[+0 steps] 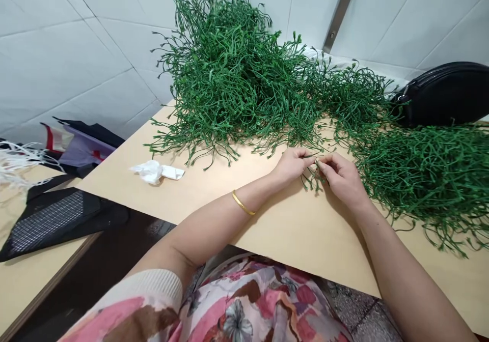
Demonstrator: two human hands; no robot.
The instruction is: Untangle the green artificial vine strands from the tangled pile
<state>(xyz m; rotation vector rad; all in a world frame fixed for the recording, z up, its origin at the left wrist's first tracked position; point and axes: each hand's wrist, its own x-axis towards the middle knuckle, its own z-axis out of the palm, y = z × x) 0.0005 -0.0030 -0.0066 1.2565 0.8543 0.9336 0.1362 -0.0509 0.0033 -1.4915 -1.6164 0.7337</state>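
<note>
My left hand [292, 165] and my right hand [342, 178] meet over the light wooden table [237, 199], fingertips pinched together on a small green plastic sprig [312, 176]. The sprig's thin stems hang down between the two hands onto the table. A big heap of the same green plastic stems [237, 72] rises just behind the hands. A second, flatter heap of green stems [431, 174] lies to the right of my right hand. A gold bangle [243, 203] circles my left wrist.
A crumpled white tissue [155, 171] lies on the table at the left. A black bag [446, 92] rests at the back right against the white tiled wall. Dark fabric and a mesh piece [49, 220] lie on a lower table at the left.
</note>
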